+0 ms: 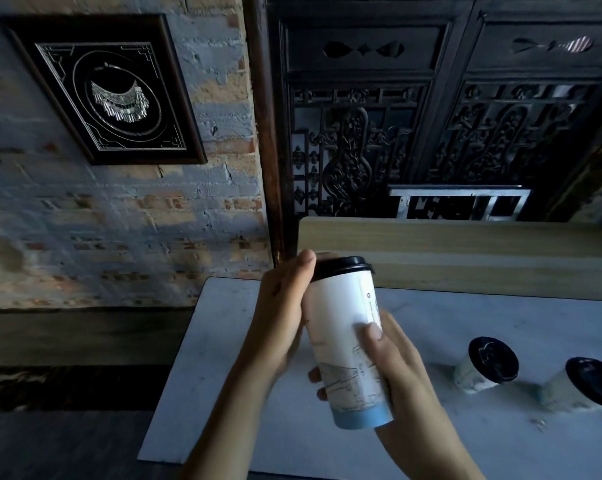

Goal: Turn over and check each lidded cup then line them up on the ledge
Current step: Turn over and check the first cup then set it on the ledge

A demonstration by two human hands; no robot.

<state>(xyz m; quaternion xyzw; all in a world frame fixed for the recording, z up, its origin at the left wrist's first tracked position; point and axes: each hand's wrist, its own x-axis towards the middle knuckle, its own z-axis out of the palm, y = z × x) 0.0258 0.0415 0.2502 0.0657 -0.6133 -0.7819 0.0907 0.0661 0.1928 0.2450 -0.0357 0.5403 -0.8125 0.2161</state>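
Observation:
I hold a tall white paper cup (341, 327) with a black lid and a pale blue base band in the air above the grey table, nearly upright, lid away from me. My left hand (282, 313) wraps its upper left side, thumb up by the lid. My right hand (393, 362) grips the lower right side, thumb pressed on the cup's front. Two more black-lidded cups stand on the table at the right: one (485, 367) nearer the middle, another (583, 386) at the frame's edge. The pale wooden ledge (465, 244) runs along behind the table.
The grey tabletop (223, 358) ends at its left edge, with dark floor beyond. A brick wall with a framed picture (105, 91) lies to the left. A dark carved wooden screen (431, 133) rises behind the ledge.

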